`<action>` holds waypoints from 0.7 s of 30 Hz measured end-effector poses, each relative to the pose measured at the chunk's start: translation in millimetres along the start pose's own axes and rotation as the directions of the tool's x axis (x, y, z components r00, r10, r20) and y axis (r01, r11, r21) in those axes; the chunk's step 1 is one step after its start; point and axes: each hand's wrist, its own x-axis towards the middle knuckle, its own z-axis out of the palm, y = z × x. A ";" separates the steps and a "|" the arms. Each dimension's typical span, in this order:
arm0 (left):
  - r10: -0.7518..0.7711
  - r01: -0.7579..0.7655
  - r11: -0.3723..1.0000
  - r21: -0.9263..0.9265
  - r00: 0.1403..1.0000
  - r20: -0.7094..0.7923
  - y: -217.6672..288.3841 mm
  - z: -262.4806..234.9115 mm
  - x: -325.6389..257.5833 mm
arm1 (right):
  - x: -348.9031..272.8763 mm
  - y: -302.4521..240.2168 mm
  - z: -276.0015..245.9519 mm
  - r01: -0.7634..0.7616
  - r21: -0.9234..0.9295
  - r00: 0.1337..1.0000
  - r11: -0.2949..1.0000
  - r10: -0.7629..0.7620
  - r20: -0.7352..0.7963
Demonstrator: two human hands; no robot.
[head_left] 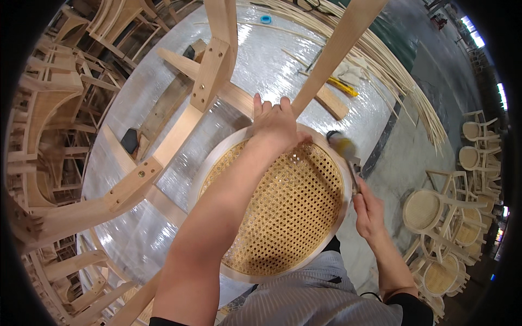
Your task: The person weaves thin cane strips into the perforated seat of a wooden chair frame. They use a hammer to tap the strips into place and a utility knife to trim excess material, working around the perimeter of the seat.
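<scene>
A round cane chair seat (288, 212) with a pale wooden rim sits in front of me, inside a chair frame (179, 133) of joined pale wood. My left hand (274, 127) grips the seat's far rim, its fingers reaching past the edge beside a slanting wooden chair post (337, 51). The thumb rests toward the cane. By the seat's right edge, my right hand (368, 209) is closed around the handle of a hammer (343, 145). Motion smears its yellowish and dark head, which is beside the rim; I cannot tell whether they touch.
Plastic film covers the round table (147, 233). A yellow utility knife (343, 87), a wood block (330, 103) and a blue round item (265, 19) lie on it. Long cane strips (418, 108) run along the right edge. Chair frames (60, 103) crowd the left; several chairs (424, 209) stand right.
</scene>
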 end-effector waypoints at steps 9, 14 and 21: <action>-0.004 0.004 1.000 0.008 1.000 -0.019 -3.8 -2.6 0.3 | -2.1 -15.7 1.6 -0.036 0.037 0.999 0.999 0.035 0.016; 0.027 -0.027 1.000 -0.002 0.999 0.045 4.4 -4.3 3.4 | -3.8 19.9 4.6 -0.005 -0.186 0.998 0.983 0.017 0.063; 0.123 -0.124 0.991 -0.050 0.992 -0.030 -21.1 -0.3 1.6 | -2.8 -5.2 3.4 0.245 0.103 0.964 0.964 -0.231 -0.130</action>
